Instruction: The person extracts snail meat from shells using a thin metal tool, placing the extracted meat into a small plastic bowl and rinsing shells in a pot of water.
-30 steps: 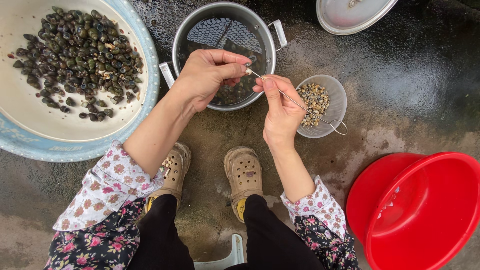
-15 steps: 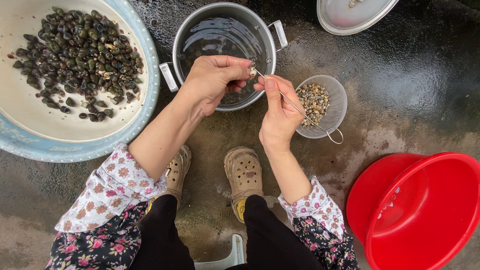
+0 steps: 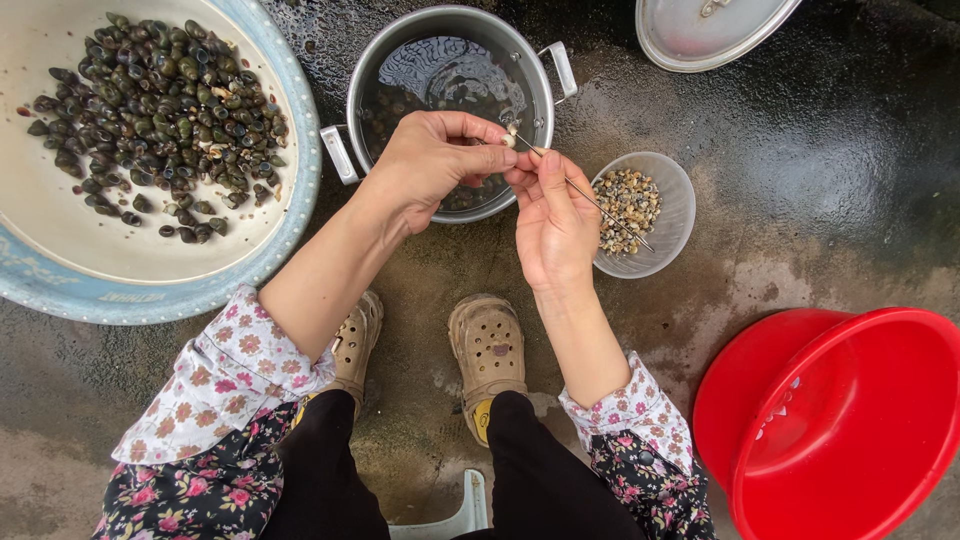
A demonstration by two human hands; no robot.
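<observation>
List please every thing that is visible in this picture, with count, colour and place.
basin: one, cream inside with pale blue rim, upper left, on the wet ground
snails: many, dark, piled in the basin
pot: one, metal with two handles, top centre, holding water and some snails
lid: one, metal, top right, partly out of frame
small bowl: one, clear, right of the hands, holding pale brownish bits
red tub: one, lower right
shoes: two, tan, bottom centre
sleeves: two, floral
left hand: pinches a small snail over the pot
right hand: holds a thin pick, tip at the snail
</observation>
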